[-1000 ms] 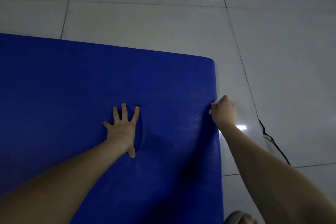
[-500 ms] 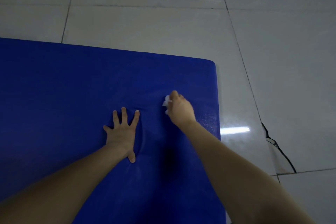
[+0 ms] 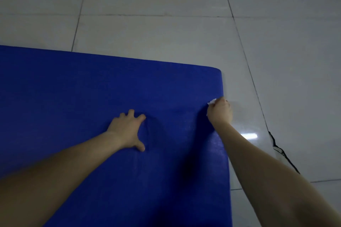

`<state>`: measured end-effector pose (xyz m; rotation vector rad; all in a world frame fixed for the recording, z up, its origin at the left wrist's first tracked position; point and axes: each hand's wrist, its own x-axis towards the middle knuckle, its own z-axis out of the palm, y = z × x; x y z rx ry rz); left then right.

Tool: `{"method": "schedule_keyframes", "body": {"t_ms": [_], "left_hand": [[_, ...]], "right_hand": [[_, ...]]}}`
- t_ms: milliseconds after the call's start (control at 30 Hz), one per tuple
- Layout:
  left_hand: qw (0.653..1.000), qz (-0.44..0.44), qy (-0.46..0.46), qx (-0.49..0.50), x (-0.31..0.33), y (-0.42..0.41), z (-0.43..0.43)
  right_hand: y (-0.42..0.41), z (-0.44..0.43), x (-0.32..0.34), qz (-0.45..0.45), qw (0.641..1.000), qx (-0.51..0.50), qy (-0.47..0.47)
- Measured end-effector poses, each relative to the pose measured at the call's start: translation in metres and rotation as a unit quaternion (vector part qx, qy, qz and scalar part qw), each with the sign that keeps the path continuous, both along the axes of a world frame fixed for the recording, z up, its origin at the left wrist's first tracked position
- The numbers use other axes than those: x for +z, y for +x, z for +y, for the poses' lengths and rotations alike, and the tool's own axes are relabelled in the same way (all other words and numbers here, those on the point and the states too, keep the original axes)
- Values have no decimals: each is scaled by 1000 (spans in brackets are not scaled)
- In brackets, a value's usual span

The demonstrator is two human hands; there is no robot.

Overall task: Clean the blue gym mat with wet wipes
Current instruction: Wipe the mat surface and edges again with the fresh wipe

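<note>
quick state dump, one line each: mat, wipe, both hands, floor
blue gym mat: lies flat on the tiled floor, dented under the left hand.
wet wipe: bunched in the right hand, mostly hidden, at the mat's right edge.
left hand: fingers spread, presses on the mat.
right hand: grips the wet wipe.
tiled floor: glossy; dark jagged line near the right forearm, crack or cord, cannot tell.

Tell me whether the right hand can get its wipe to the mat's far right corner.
Probably yes. The right hand grips the wet wipe at the right edge of the blue mat, and only bare mat lies between it and the far corner.
</note>
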<state>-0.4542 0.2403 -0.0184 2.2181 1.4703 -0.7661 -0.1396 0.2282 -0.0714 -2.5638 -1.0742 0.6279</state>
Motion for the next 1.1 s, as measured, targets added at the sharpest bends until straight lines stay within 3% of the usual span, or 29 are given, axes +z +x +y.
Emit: {"method": "schedule_keyframes", "body": {"t_ms": [67,233,333,433,600,800,933,1100], "left_hand": [[999,-5,39,18,-1,3,19],[994,43,-47,88,-19,18,41],[993,49,-38,97,-20,22,41],[994,38,-36,101,-20,22,40],[992,35,-41,112,-20,24,39],[992,46,-45,110,-24,23,40],[993,53,-39,100,-27,23,41],[993,62,-40,96,-31,23,43]], "right_hand": [[-29,10,-1,-8,999,47,0],[-107,26,-10,25,970,236,47],[-100,28,-13,-22,960,277,43],[-48,24,-12,-74,977,198,11],[46,0,-9,-53,998,37,-14],[12,17,-13,-3,999,1,49],[-59,47,-14,1,992,110,59],[-114,67,-13,17,956,287,49]]}}
